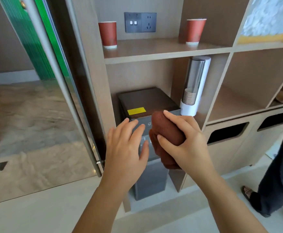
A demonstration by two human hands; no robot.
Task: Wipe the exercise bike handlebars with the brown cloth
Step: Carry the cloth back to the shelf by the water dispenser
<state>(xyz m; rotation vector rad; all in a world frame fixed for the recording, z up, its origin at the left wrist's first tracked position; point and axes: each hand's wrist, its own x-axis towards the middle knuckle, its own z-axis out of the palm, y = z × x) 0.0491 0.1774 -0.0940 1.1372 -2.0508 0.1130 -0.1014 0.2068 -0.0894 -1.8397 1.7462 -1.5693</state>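
My right hand [186,142] grips a bunched brown cloth [164,132]; part of the cloth hangs below the fist. My left hand [127,147] is just to the left of it, fingers spread, holding nothing, and hovers in front of the grey front panel of a dark water dispenser [145,101]. No exercise bike or handlebars are in view.
The dispenser stands in a wooden shelf unit [162,52] with two red paper cups [108,33], a wall socket and a cup holder tube [193,86]. A glass door [36,98] with a metal handle is on the left. A person's dark-clad leg [275,182] stands at the right.
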